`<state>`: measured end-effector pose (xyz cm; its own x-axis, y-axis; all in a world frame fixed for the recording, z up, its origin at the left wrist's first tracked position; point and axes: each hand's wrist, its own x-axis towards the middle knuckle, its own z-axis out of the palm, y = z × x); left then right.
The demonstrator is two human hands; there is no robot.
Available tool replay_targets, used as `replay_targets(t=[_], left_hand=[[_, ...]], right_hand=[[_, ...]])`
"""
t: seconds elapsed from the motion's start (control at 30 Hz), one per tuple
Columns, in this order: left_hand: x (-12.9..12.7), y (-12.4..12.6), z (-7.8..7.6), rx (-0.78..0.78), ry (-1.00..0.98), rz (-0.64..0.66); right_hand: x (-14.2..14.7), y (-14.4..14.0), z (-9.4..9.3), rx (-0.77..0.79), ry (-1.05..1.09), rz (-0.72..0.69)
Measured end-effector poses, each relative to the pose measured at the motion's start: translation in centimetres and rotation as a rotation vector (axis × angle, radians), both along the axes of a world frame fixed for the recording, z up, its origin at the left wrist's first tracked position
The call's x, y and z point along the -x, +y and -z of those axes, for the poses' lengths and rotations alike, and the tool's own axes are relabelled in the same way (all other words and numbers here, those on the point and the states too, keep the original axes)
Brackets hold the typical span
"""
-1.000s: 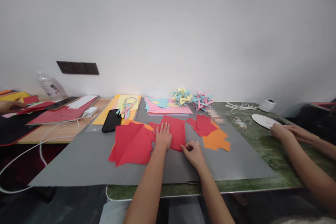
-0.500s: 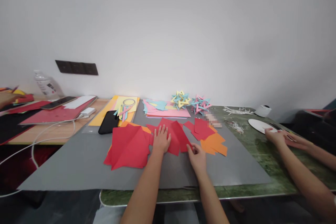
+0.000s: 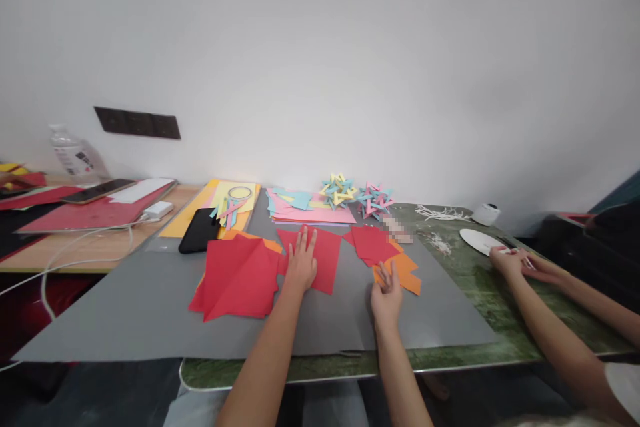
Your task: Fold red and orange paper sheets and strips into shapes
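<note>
Red paper square (image 3: pixel 320 255) lies pinned under the flat, spread fingers of the left hand (image 3: pixel 301 265), while the right hand (image 3: pixel 387 291) rests open and empty beside orange sheets (image 3: pixel 403 271); thin and floppy, it looks best pinched at an edge.

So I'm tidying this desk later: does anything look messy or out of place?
Yes. White paper scraps lie strewn over the green tabletop near the white plate, and the gray mat overhangs the table's left edge. Nothing looks damaged.
</note>
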<state>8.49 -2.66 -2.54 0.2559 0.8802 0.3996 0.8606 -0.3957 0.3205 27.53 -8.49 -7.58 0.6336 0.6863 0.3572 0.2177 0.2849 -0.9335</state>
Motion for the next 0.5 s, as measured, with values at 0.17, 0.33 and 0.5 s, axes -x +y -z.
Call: replay_targets(t=[0.17,0.33,0.5], left_hand=[[0.1,0.3,0.1,-0.095,-0.002,-0.017],[0.3,0.1,-0.1,-0.258,0.040,0.030],[0.1,-1.0,-0.9,-0.427,0.158,0.203]], right_hand=[[0.5,0.0,-0.1,0.056,-0.295,-0.028],[1.6,0.1,-0.6,0.203,-0.736,0.027],[2.5,0.0,-1.0,0.254,-0.951,0.015]])
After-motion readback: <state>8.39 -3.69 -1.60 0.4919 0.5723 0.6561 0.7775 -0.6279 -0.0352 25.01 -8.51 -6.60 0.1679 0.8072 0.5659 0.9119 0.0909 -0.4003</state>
